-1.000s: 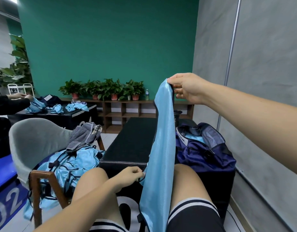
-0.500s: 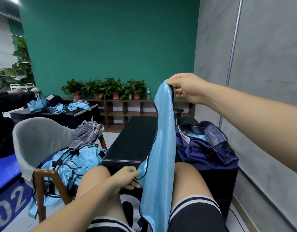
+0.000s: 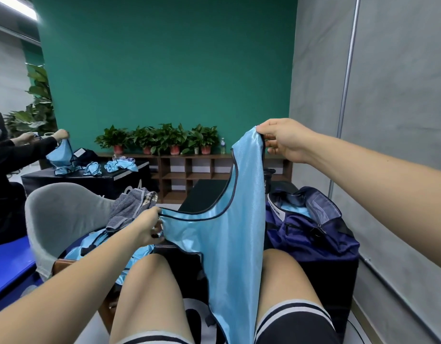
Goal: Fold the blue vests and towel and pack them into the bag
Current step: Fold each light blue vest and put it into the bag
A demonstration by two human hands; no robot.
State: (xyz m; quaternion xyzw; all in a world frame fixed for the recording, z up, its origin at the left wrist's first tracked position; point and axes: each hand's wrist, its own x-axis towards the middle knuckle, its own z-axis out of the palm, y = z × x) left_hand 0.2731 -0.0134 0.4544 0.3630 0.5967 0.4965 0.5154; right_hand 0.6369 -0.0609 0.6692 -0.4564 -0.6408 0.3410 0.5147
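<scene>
The vest [image 3: 234,234] hangs over the lap, right hand [image 3: 286,140] pinching one shoulder strap, left hand [image 3: 147,227] pinching the other. Light, limp, slippery-looking; grip the trimmed edges.

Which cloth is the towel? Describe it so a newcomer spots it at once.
Start at the grey chair left of the person's knees. The towel lies on top of the heap of blue vests on its seat, just beyond the left hand. It alone is grey, ribbed and matte with a plaid patch; the vests are shiny light blue.
</scene>
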